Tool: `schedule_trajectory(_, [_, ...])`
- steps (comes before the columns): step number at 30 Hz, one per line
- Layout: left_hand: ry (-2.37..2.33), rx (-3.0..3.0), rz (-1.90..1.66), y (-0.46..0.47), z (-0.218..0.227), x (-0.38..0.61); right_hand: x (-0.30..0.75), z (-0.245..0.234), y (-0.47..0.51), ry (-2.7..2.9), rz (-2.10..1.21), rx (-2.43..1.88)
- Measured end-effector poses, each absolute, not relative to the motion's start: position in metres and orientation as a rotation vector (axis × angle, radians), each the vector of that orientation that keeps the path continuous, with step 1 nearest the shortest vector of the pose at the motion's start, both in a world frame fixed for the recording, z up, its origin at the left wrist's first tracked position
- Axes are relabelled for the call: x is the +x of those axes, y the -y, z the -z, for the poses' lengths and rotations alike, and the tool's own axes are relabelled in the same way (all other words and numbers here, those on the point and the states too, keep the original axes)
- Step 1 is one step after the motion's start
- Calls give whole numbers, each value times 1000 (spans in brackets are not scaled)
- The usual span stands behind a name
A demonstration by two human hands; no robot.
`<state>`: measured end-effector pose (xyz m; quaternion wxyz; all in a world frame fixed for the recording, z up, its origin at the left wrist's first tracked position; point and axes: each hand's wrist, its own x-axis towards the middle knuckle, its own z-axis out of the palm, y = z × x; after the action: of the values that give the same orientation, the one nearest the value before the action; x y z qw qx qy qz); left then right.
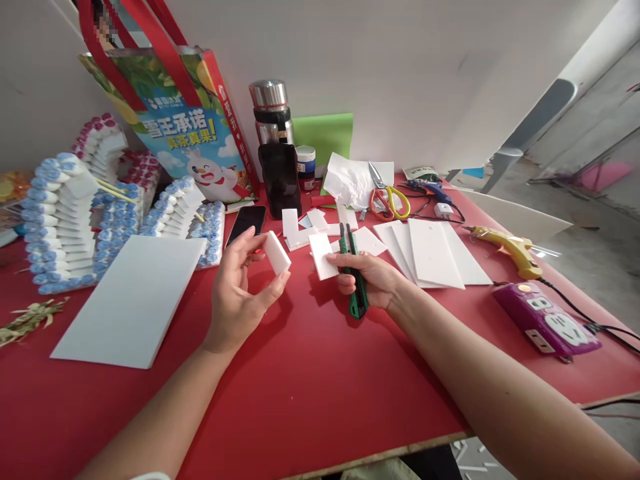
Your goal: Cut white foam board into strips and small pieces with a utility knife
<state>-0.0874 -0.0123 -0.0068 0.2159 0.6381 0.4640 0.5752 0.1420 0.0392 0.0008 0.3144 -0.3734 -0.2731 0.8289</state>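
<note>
My left hand (239, 287) pinches a small white foam board piece (277, 253) between thumb and fingers, tilted above the red table. Across from it, my right hand (367, 270) is closed round a green utility knife (358, 293). The same hand also grips a second small white foam rectangle (323, 257) between thumb and fingertips. A gap separates the two white pieces. Just beyond my hands lie several loose white offcuts (300, 233). White foam sheets (435, 253) overlap to the right of the knife.
A large white board (130, 300) lies at left beside blue-and-white craft models (60, 220). Behind stand a shopping bag (195, 133), a propped phone (279, 180) and a steel flask (270, 100). Scissors (387, 197), a yellow glue gun (507, 250) and a purple power strip (545, 320) are at right.
</note>
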Motion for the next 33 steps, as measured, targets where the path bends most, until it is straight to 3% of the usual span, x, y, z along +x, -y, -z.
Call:
schedule_trajectory(6, [-1359,1896,-1498,15,8,-84,140,-7,-33,1120,-1824,-1250])
schedule_trajectory(12, [-1388,1879,-1545,14,11,-83,135,-14,-43,1330,-1737,-1224])
schedule_trajectory(19, [-1422,1919,-1455,17,9,-80,181,-19,-58,1717,-753,-1730])
schedule_trajectory(23, [-1450,1936,-1407,19,9,-78,190,-14,-62,1814,-782,-1832])
schedule_trajectory(30, [-1514,2028,-1150,20,14,-80,187,-9,-64,2063,-519,-1963])
schedule_trajectory(33, [-1481,2072,-999,22,13,-76,189,-16,-64,2011,-605,-2002])
